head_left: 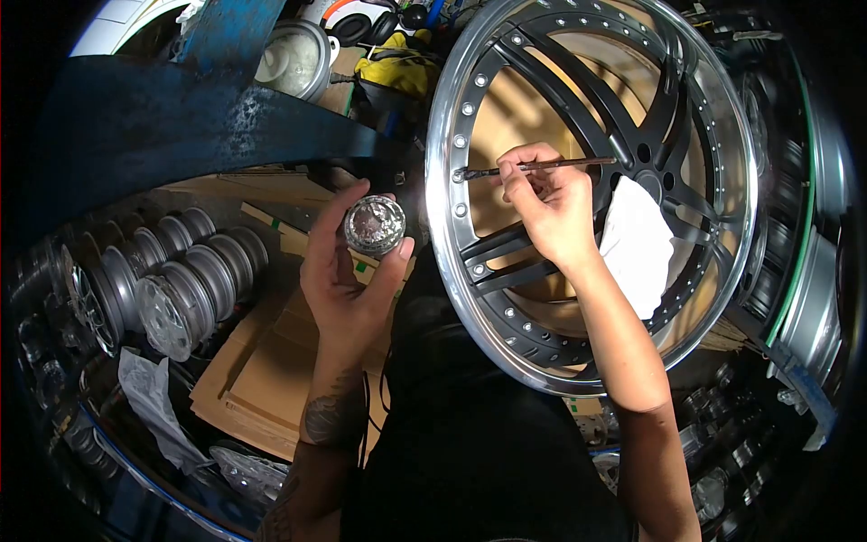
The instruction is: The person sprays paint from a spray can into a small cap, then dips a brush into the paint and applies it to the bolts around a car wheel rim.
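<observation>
My right hand (553,203) pinches a thin paintbrush (573,163) with a dark handle. The brush's dark tip meets a bolt on the left side of a large wheel rim (442,244), which has a polished silver lip and black spokes. Several silver bolts ring its inner edge. Held up left of the rim, my left hand (348,262) grips a small round tin (375,224) between thumb and fingers; its silvery top is smeared and uneven. A white cloth or paper (636,244) lies over the spokes beside my right forearm.
Cardboard sheets (271,388) lie low on the left, near rows of bare wheel barrels (194,280). A blue metal beam (199,126) crosses the upper left. Behind it are a lidded tub (295,59), headphones (361,27) and a yellow and black item (397,65). More rims stand at right.
</observation>
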`<state>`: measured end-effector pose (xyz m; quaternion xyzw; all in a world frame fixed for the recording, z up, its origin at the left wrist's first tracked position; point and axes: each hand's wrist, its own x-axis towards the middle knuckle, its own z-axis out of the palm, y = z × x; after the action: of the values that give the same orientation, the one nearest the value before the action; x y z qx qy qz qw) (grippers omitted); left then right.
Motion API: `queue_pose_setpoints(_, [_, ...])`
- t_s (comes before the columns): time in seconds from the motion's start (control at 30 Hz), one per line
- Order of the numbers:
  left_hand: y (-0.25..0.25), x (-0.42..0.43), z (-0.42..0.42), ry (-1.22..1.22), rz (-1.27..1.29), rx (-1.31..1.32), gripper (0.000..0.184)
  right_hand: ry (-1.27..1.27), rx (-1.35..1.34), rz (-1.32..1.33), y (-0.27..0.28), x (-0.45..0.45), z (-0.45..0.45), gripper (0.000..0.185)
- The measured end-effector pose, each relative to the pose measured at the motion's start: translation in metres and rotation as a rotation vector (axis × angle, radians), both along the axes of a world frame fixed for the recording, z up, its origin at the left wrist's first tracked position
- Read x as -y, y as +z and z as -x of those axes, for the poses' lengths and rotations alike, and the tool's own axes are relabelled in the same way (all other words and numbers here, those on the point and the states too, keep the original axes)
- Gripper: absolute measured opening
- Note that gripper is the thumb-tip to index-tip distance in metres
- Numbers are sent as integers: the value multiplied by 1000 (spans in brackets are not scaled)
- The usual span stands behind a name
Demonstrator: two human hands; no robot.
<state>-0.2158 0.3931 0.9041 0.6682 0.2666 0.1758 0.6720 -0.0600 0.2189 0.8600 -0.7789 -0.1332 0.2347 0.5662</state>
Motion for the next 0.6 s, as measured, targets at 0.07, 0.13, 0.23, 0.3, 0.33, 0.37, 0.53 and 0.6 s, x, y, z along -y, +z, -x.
queue_pose_setpoints(0.07, [0,0,0,-1,12,-6,59,5,7,11,1,0,0,10])
queue_pose_setpoints(0.13, [0,-1,0,-7,7,0,59,-2,7,12,2,-1,1,11])
queue_pose_setpoints(0.23, [0,-1,1,-8,13,-2,59,7,23,19,1,0,1,11])
queue_pose_setpoints(0.3, [-1,-1,2,-5,14,-5,60,-4,38,33,0,1,2,12])
queue_pose_setpoints(0.33, [-1,-2,2,-4,9,-5,60,-9,46,40,0,1,2,12])
queue_pose_setpoints(0.37, [-2,-2,2,-3,4,-4,60,-15,45,47,-2,2,2,12])
queue_pose_setpoints(0.53, [-3,-3,4,-2,15,1,60,-33,49,42,-7,4,2,12])
queue_pose_setpoints(0.6, [-3,-4,5,0,15,-5,60,29,9,98,-3,7,0,13])
